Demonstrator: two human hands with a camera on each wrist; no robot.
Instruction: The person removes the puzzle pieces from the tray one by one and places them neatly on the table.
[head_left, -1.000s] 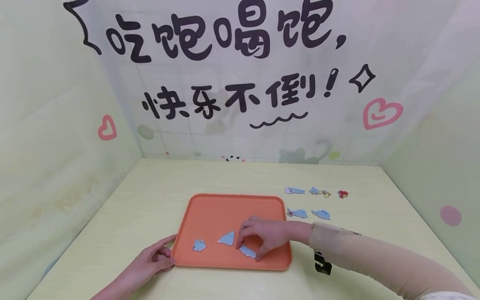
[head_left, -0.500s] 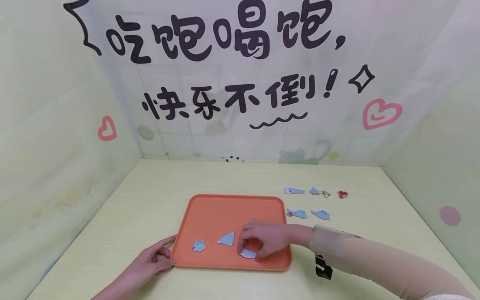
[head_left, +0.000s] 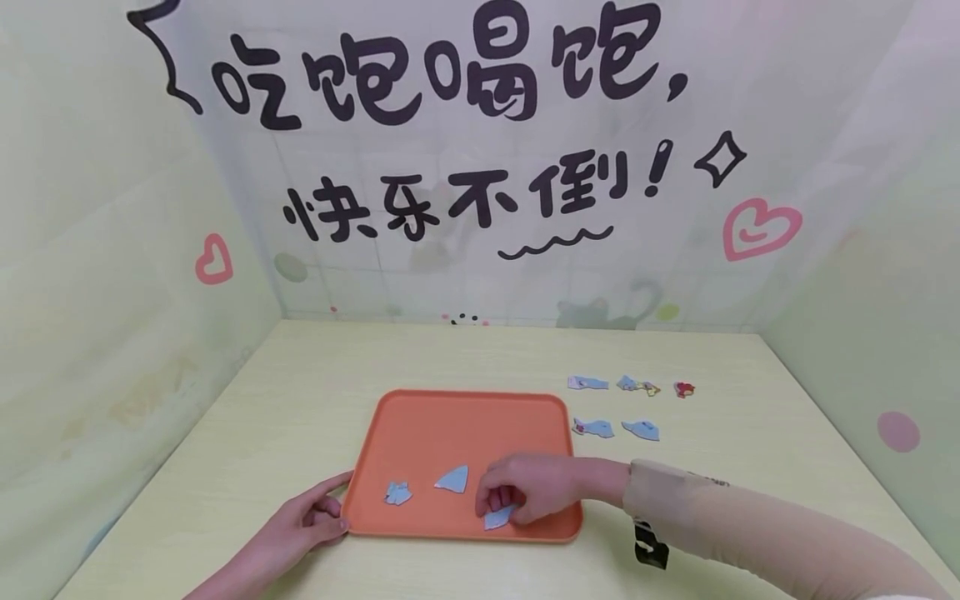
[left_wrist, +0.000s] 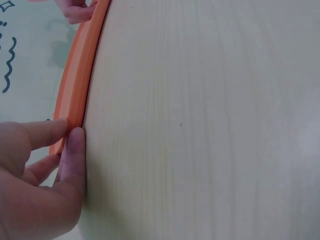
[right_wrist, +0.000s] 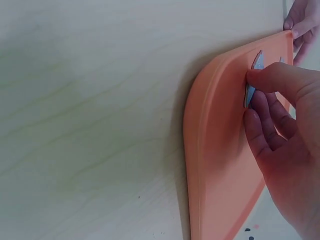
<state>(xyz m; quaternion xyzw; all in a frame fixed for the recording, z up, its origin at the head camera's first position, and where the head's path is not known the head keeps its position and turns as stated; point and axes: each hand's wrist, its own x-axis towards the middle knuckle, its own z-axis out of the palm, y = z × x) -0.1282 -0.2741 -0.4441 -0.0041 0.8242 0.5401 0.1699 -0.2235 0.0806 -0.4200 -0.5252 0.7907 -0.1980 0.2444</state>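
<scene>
My right hand (head_left: 525, 490) is over the front right part of an orange tray (head_left: 457, 425). Its thumb and fingers pinch a light blue puzzle piece (head_left: 497, 518), partly covered by the hand. From the right wrist, the thumb lies on one edge of the piece (right_wrist: 257, 61) and the fingers on the other. My left hand (head_left: 309, 510) grips the tray at its front left corner, thumb and forefinger on the rim (left_wrist: 75, 95). Also on the tray are a triangular light blue piece (head_left: 453, 479) and a small jagged blue piece (head_left: 398, 492).
Right of the tray, several more pieces lie on the pale wooden table (head_left: 322, 367) in two rows: a long blue one (head_left: 588, 382), one with yellow (head_left: 639, 385), a red one (head_left: 684, 389), and two blue ones nearer. Printed cloth walls (head_left: 465, 283) enclose the table.
My right hand has come slightly nearer the tray's front edge and turned the piece, whose right end now points up and away. The left hand has stayed on the corner.
</scene>
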